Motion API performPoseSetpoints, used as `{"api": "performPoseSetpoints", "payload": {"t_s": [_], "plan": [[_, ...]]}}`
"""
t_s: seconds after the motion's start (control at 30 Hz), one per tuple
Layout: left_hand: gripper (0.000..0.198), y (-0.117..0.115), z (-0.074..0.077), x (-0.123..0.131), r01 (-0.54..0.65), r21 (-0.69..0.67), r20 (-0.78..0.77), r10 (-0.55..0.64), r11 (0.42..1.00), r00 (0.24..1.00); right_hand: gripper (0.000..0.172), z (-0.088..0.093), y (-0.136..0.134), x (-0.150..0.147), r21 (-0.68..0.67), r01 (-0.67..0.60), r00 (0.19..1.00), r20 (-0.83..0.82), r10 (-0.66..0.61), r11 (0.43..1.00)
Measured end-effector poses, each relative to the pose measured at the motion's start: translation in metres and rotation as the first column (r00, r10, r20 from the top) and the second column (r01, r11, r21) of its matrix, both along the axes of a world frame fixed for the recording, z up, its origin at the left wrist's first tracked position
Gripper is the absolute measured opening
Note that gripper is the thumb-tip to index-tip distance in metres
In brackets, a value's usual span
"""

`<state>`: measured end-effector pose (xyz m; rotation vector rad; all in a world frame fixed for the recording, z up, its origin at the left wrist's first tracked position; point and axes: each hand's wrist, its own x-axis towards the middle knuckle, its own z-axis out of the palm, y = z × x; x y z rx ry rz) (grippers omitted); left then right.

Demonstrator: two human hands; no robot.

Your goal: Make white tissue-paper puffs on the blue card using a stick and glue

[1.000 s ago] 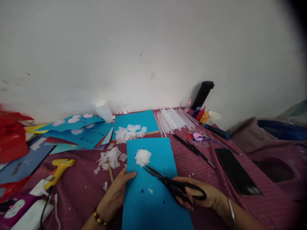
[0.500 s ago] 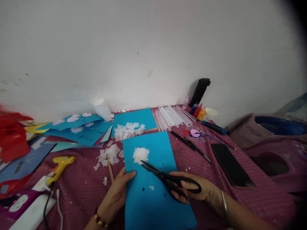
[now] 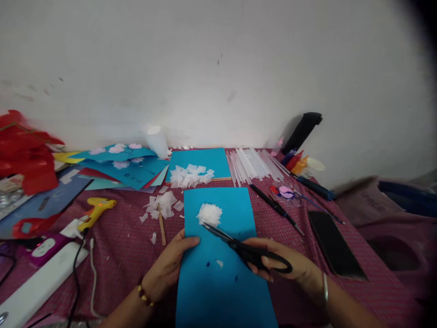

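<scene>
Checked cloth (image 3: 129,259) — 4 coloured bottles (image 3: 294,161) — hands (image 3: 166,265) (image 3: 295,262) hold scissors (image 3: 238,246), blue card (image 3: 221,294)

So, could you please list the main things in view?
held card: 1, blue, front centre
paper puff: 1, white, on held card
scissors: 1, black, right hand
paper squares: many, white, centre-left
strips: many, whitish, back right
glue gun: 1, yellow, left
socket block: 1, purple, front left
bottles: 4, mixed, back right
phone-like slab: 1, black, right
tablecloth: 1, maroon, beneath
left hand: 1, bare, gripping held card
right hand: 1, bare, holding scissors
</scene>
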<state>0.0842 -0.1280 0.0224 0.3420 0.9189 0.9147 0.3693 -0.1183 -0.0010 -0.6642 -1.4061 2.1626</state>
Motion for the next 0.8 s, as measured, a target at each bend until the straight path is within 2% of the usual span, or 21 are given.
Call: {"api": "performPoseSetpoints", "payload": {"t_s": [0.17, 0.4, 0.53, 0.67, 0.8], "plan": [[0.053, 0.0, -0.001, 0.0, 0.001, -0.011, 0.018, -0.001, 1.0, 1.0, 0.06, 0.001, 0.002, 0.004, 0.016, -0.032, 0.997, 0.071, 0.031, 0.999], [0.053, 0.003, -0.003, 0.002, 0.012, -0.027, 0.024, -0.011, 1.0, 1.0, 0.073, 0.0, 0.005, 0.002, -0.039, -0.016, 0.99, 0.141, 0.021, 0.999], [0.053, 0.007, -0.008, -0.001, -0.024, -0.015, -0.009, 0.024, 1.0, 1.0, 0.078, 0.002, 0.007, 0.002, -0.079, -0.065, 0.978, 0.195, 0.079, 0.995], [0.053, 0.01, -0.009, -0.004, -0.093, 0.043, -0.084, 0.096, 0.995, 0.992, 0.076, 0.004, 0.005, -0.001, -0.043, -0.119, 0.982, 0.143, 0.124, 0.992], [0.052, 0.008, -0.008, -0.004, -0.108, 0.073, -0.145, 0.117, 0.992, 0.983, 0.069, -0.012, -0.002, -0.006, 0.032, -0.092, 0.995, 0.039, 0.091, 0.995]]}}
